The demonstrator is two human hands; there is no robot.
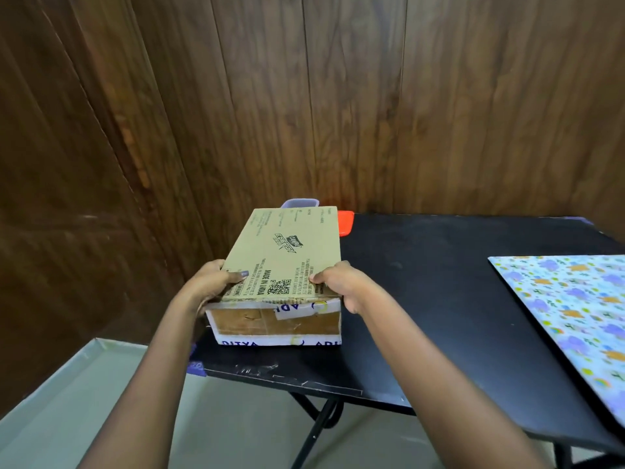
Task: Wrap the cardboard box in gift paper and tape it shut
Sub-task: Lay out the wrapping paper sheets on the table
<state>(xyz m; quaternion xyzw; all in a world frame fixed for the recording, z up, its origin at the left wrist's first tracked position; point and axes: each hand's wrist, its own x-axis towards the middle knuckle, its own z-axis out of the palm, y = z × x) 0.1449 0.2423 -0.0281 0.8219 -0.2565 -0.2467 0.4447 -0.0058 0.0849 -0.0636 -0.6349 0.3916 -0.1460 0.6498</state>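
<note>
left hand [209,286], right hand [342,286]: fingers curled round near corners of cardboard box [287,245] at table [422,282] edge, gift paper [568,306] apart

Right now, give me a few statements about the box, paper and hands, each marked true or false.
1. The left hand and the right hand both grip the cardboard box. True.
2. The gift paper is wrapped round the box. False: it lies flat on the table, apart from the box.
3. The box is at the table's left end. True.
4. The red thing lies on top of the box. False: it lies behind the box.
</note>
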